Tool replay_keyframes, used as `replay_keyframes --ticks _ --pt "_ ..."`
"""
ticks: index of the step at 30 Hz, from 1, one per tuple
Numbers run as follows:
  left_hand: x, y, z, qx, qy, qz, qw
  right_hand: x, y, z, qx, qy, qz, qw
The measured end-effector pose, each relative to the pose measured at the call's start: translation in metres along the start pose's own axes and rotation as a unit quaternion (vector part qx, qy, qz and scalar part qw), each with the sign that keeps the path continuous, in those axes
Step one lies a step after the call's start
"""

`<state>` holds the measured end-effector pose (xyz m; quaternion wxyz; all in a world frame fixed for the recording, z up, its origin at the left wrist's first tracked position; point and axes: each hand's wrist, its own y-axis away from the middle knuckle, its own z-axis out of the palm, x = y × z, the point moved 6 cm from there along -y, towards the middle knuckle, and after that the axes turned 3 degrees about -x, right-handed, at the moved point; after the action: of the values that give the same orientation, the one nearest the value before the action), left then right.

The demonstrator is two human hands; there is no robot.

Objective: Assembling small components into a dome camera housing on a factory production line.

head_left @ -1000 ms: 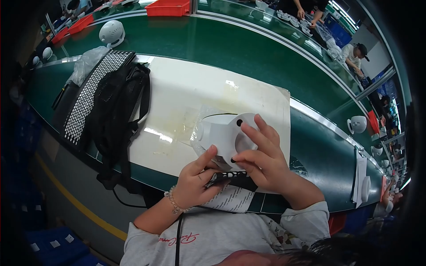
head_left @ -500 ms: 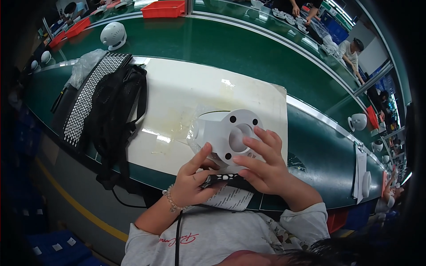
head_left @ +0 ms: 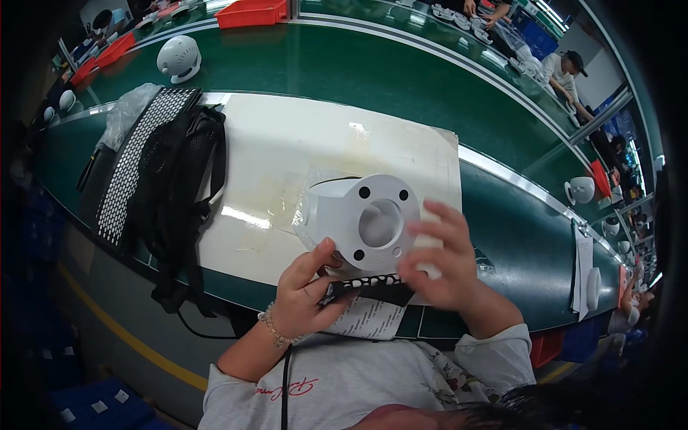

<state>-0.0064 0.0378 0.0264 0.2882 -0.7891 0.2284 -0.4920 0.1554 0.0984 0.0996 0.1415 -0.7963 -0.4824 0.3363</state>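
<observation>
Gripping the white plastic housing (head_left: 358, 218) above the white mat's (head_left: 287, 150) near edge, our left hand (head_left: 304, 290) curled beneath it while our right hand (head_left: 441, 261), blurred, clasped its side. Its round flange, with a central bore, faced up toward us.

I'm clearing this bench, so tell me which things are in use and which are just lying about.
In use: white round housing, held by left hand and right hand; black strip; printed sheet.

Lying about: black mesh bag; clear plastic bag; white dome part; red tray.

Left hand (head_left: 304, 290) thumb raised, right hand (head_left: 441, 261) fingers curled
</observation>
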Motion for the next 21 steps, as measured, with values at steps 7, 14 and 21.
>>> replay_keyframes --ticks 7,14,21 --pt "0.002 -0.003 -0.001 0.002 0.0 0.022 1.0 0.014 -0.001 0.002 -0.055 -0.011 0.05 0.997" --pt "-0.001 -0.002 0.0 -0.003 -0.009 0.018 1.0 -0.023 0.002 -0.005 -0.127 0.267 -0.041 0.955" --pt "0.0 -0.001 0.0 -0.003 0.005 0.02 1.0 0.019 -0.002 -0.024 -0.093 0.053 0.145 0.984"
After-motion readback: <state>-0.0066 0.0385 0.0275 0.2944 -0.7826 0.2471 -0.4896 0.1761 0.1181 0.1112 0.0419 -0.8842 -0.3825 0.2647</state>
